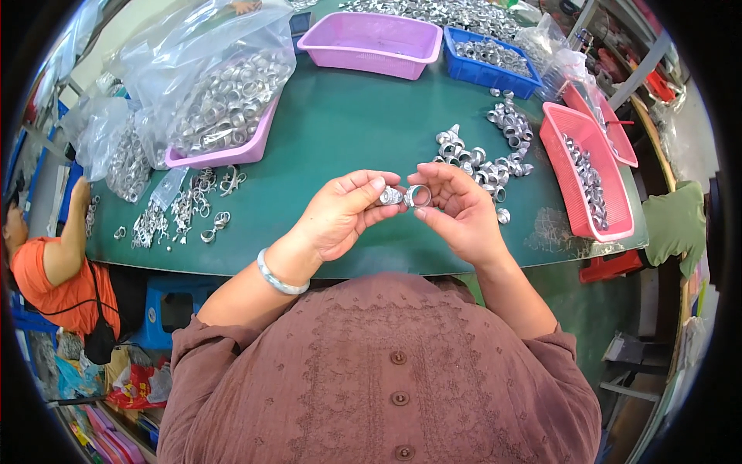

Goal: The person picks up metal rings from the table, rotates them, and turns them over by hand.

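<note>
Well left of the coral-pink rectangular plastic basket (614, 185), a silvery metal ring with a patterned face (389, 196) is pinched by the thumb and fingers of the left hand (340, 209), apparently so that the face is left uncovered. Nearer the basket, a round silvery metal band (421, 204) is pinched by the fingertips of the right hand (464, 213), its opening seemingly left clear by the edge grip; beside the basket, loose silvery rings (478, 162) are heaped within reach.
</note>
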`<action>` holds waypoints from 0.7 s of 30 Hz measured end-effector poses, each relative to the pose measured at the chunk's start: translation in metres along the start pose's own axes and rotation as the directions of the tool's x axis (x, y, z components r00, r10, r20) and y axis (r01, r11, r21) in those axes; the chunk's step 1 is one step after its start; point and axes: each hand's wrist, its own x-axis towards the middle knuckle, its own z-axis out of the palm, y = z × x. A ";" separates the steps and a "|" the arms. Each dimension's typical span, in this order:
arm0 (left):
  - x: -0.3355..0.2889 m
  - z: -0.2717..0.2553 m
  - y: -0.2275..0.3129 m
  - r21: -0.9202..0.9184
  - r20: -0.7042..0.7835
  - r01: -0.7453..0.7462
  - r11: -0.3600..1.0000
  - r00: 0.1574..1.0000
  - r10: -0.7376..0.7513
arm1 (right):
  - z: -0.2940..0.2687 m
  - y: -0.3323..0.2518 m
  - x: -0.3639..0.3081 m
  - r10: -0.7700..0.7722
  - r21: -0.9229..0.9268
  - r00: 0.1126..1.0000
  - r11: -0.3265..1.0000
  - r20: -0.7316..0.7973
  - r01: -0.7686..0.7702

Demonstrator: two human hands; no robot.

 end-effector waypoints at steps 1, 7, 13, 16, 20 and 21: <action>0.000 -0.001 0.000 0.012 -0.005 0.001 1.000 1.000 -0.001 | 0.000 0.001 0.000 0.001 -0.001 1.000 1.000 -0.003 -0.001; 0.008 -0.012 -0.004 -0.026 -0.011 0.029 0.999 1.000 -0.029 | 0.000 0.006 0.004 -0.056 -0.146 0.998 0.988 0.008 0.057; 0.018 -0.014 -0.002 -0.133 0.041 0.084 0.988 0.996 -0.079 | -0.006 0.016 0.011 0.025 -0.015 0.995 1.000 -0.096 -0.027; 0.022 -0.017 -0.002 -0.130 0.041 0.087 0.988 0.996 -0.082 | -0.012 0.017 0.017 0.262 0.112 0.957 0.962 -0.124 -0.249; 0.030 -0.024 -0.005 -0.121 0.045 0.106 0.987 0.994 -0.101 | -0.023 0.021 0.023 0.451 0.428 0.887 0.825 -0.103 -0.369; 0.032 -0.026 -0.006 -0.125 0.042 0.110 0.986 0.994 -0.105 | -0.025 0.022 0.025 0.456 0.429 0.884 0.822 -0.103 -0.375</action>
